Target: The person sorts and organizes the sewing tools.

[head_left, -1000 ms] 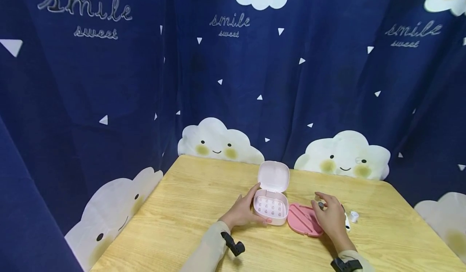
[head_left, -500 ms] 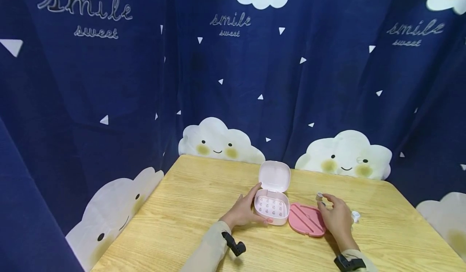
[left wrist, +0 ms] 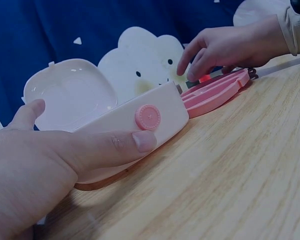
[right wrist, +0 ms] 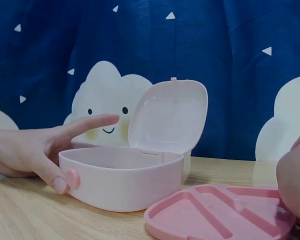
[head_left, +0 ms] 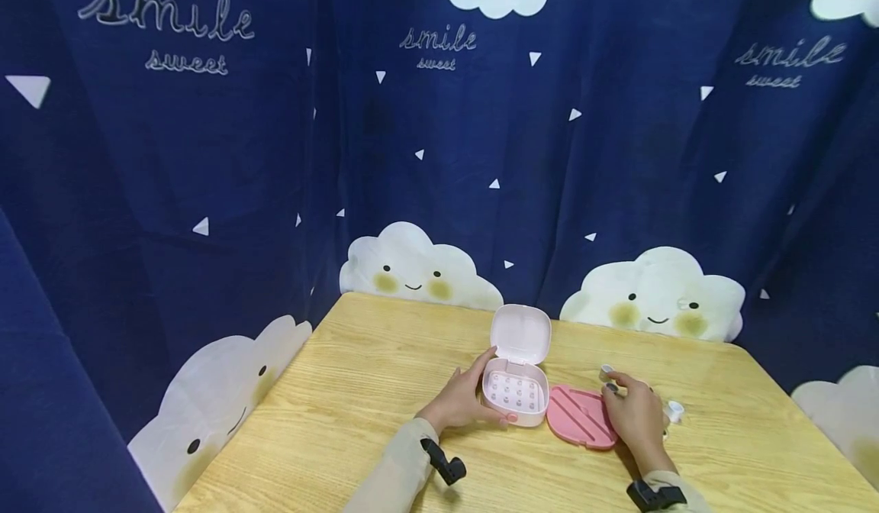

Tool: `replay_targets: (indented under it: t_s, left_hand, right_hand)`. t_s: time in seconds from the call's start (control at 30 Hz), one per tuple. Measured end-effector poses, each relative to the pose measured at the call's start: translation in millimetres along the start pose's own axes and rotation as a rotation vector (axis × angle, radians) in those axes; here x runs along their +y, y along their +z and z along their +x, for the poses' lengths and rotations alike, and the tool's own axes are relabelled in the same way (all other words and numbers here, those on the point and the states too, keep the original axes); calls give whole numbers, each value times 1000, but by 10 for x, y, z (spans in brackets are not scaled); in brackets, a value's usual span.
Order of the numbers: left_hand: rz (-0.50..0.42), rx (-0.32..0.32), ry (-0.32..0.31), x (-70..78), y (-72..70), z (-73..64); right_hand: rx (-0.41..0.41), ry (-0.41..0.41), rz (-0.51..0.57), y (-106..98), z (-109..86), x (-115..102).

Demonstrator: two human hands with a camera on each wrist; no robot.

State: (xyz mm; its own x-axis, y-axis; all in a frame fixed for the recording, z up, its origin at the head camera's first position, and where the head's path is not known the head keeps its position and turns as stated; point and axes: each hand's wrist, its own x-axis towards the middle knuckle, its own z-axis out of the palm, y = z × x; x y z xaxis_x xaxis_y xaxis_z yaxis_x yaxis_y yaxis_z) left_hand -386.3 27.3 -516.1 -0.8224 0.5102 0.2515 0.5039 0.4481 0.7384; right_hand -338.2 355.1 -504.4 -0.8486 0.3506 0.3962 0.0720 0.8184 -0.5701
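Note:
My left hand (head_left: 462, 398) grips a pale pink box (head_left: 516, 414) with its hinged lid (left wrist: 72, 90) standing up. Its thumb lies along the front wall beside a round pink button (left wrist: 148, 117), and its index finger reaches the back left corner. Against the box's right side lies a darker pink divided tray (head_left: 573, 414). Over the tray's right edge is my right hand (head_left: 640, 417), fingers bent downward. A small dark item (head_left: 612, 388) shows at its fingertips; whether they pinch it is unclear. Just beyond them stands a small pale cylinder (head_left: 606, 372).
A small white cylinder (head_left: 675, 411) sits right of my right hand, beside something partly hidden under that hand. The wooden table (head_left: 371, 345) ends at a dark blue curtain (head_left: 426, 131) with cloud prints.
My right hand has drawn slightly right and toward me, uncovering the pale cylinder and more of the tray. My left hand keeps its hold on the box.

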Motion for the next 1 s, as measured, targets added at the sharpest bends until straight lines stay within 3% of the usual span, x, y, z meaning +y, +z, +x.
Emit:
replay_targets:
  t_s: [0.53,1.0]
  left_hand:
    - [-16,-6,2,14,16,-4]
    - [-16,-8,-6,4,7,2]
  right_hand:
    - [-7,-15,-55,-15,-34,36]
    - [19,-25,-39,-11,-33,40]
